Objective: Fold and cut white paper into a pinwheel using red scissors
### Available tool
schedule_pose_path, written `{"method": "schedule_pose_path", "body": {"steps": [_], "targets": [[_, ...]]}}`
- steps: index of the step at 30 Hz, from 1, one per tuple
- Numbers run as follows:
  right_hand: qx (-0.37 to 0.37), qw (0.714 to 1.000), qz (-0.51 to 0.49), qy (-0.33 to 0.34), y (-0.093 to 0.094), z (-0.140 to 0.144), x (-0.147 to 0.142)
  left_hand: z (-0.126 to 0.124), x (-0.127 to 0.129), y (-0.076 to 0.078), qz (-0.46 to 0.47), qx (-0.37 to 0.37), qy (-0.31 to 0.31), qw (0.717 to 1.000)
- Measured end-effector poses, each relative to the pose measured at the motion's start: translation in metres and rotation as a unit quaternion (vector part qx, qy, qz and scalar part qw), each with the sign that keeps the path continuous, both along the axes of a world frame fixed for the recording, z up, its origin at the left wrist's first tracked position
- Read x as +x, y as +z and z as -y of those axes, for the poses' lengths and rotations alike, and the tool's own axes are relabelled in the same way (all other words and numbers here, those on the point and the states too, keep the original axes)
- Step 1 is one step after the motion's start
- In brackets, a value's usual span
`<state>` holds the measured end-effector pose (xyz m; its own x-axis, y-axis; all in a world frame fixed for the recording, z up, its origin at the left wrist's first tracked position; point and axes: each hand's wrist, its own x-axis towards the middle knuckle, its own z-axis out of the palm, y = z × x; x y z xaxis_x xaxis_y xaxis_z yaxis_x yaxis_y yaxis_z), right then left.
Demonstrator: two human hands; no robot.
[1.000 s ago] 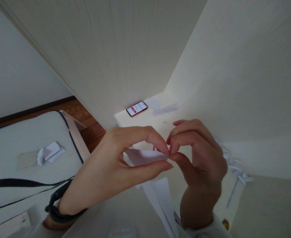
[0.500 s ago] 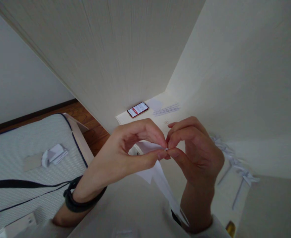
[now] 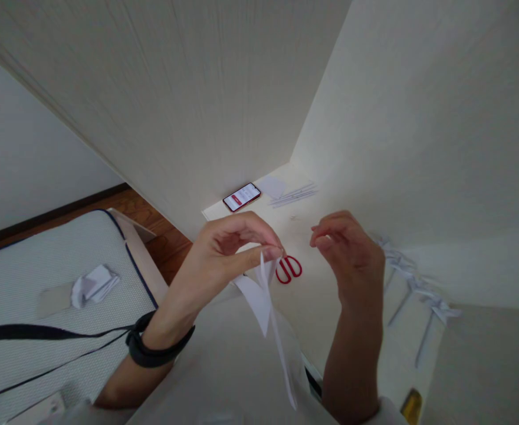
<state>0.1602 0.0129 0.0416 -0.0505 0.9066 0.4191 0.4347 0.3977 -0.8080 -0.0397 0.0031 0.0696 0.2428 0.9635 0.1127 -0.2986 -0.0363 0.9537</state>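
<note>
My left hand [image 3: 242, 248] pinches a white folded paper [image 3: 256, 301] between thumb and forefinger. A pointed flap and a long thin tail of the paper hang below the fingers. To the right and apart from it is my right hand [image 3: 350, 251], its fingertips drawn together. Whether anything small is in that pinch, I cannot make out. Red-handled scissors [image 3: 289, 269] lie on the white tabletop [image 3: 310, 313] between the hands, their blades hidden behind the left hand and paper.
A lit phone [image 3: 242, 196], a white paper piece [image 3: 272, 186] and several thin paper sticks [image 3: 294, 195] lie at the back. Folded paper pinwheel-like shapes on sticks [image 3: 434, 307] line the right side. At left, more paper [image 3: 95, 284] rests on a mattress [image 3: 33, 254].
My right hand has let go of the paper and moved right, away from my left hand. The paper now hangs from the left hand alone, and the red scissor handles have come into view.
</note>
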Motion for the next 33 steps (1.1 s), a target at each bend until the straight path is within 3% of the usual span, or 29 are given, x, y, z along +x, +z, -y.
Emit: {"method": "schedule_pose_path", "body": {"steps": [2, 6, 9, 12, 15, 20, 24, 28, 33], "targets": [[-0.124, 0.984, 0.104, -0.069, -0.035, -0.009, 0.017, -0.002, 0.001, -0.003, 0.030, -0.027, 0.004, 0.999], [-0.274, 0.934, 0.206, -0.100, -0.123, -0.013, 0.032, -0.007, 0.003, -0.007, 0.065, -0.053, 0.008, 0.996], [-0.347, 0.890, 0.265, -0.130, -0.176, -0.005, 0.025, -0.010, 0.005, -0.011, 0.079, -0.038, 0.006, 0.996], [-0.372, 0.864, 0.294, -0.168, -0.206, 0.001, 0.016, -0.014, 0.008, -0.015, 0.108, -0.015, -0.003, 0.994], [-0.381, 0.859, 0.289, -0.180, -0.219, -0.002, 0.016, -0.019, 0.012, -0.020, 0.161, 0.004, -0.025, 0.987], [-0.400, 0.882, 0.203, -0.143, -0.222, -0.011, 0.029, -0.027, 0.019, -0.026, 0.211, 0.040, -0.096, 0.972], [-0.400, 0.908, 0.070, -0.109, -0.206, -0.013, 0.038, -0.032, 0.024, -0.032, 0.223, 0.047, -0.116, 0.967], [-0.331, 0.936, -0.086, -0.085, -0.163, -0.014, 0.041, -0.034, 0.027, -0.031, 0.222, 0.050, -0.125, 0.966], [-0.193, 0.957, -0.209, -0.055, -0.083, 0.000, 0.034, -0.031, 0.026, -0.023, 0.191, 0.035, -0.119, 0.974]]}}
